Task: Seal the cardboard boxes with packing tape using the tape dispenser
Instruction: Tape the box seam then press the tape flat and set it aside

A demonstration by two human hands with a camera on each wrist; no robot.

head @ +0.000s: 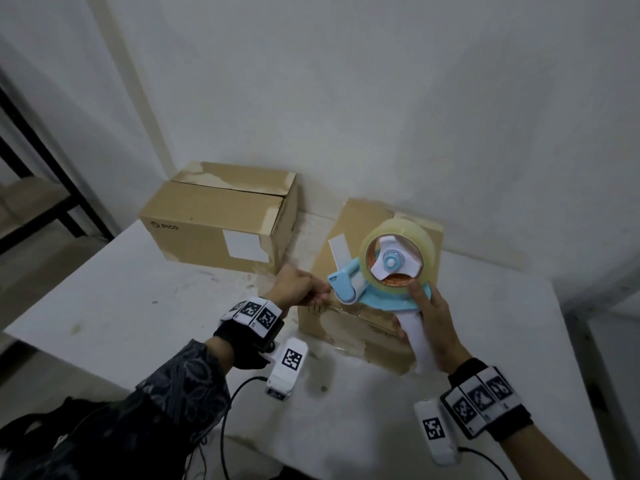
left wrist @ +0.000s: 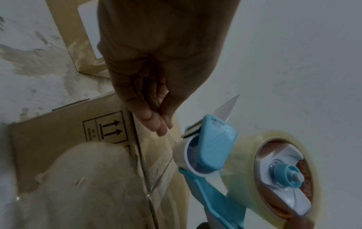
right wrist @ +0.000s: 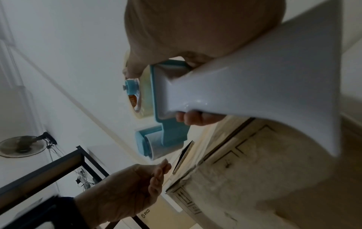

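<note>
My right hand grips the white handle of the blue tape dispenser, with the index finger lying on the clear tape roll. The dispenser hangs over the near cardboard box. My left hand pinches the free end of the clear tape just left of the dispenser's roller. In the right wrist view the handle fills the frame and the left hand sits below the roller. A second cardboard box marked PICO stands at the back left, flaps closed.
Both boxes sit on a white table against a white wall. A black metal shelf frame stands to the left. Cables run from my wrist cameras across the table's near edge.
</note>
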